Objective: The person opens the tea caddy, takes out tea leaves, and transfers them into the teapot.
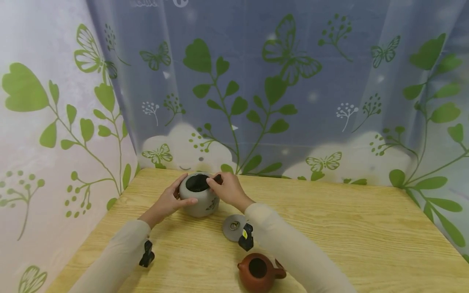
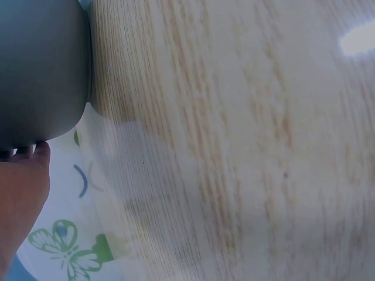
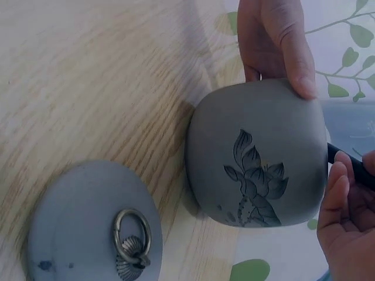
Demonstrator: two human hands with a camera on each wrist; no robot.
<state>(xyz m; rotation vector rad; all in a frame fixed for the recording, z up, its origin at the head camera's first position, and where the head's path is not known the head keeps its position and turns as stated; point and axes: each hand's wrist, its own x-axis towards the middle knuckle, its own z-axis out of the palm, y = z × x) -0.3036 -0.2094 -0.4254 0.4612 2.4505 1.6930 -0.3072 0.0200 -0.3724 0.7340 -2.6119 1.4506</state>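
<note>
A grey ceramic jar (image 1: pixel 199 206) with a dark lotus drawing (image 3: pixel 258 181) on its side stands uncovered on the table. My left hand (image 1: pixel 170 201) grips it from the left, thumb along the front and fingers round the far side; the left wrist view catches only a few fingertips (image 2: pixel 41 151) against the jar (image 2: pixel 41 70). With my right hand (image 1: pixel 229 189) I pinch a dark, slim handle (image 3: pixel 337 155) at the jar's mouth. Its other end is hidden inside the jar, so its kind cannot be told.
The jar's round grey lid (image 1: pixel 229 232), with a metal ring (image 3: pixel 132 234) on top, lies near my right forearm. Closer to me, a reddish-brown clay teapot (image 1: pixel 253 278) stands lidless on the wooden table (image 1: pixel 329 228). Patterned curtains (image 1: pixel 234 101) surround the table's back and sides.
</note>
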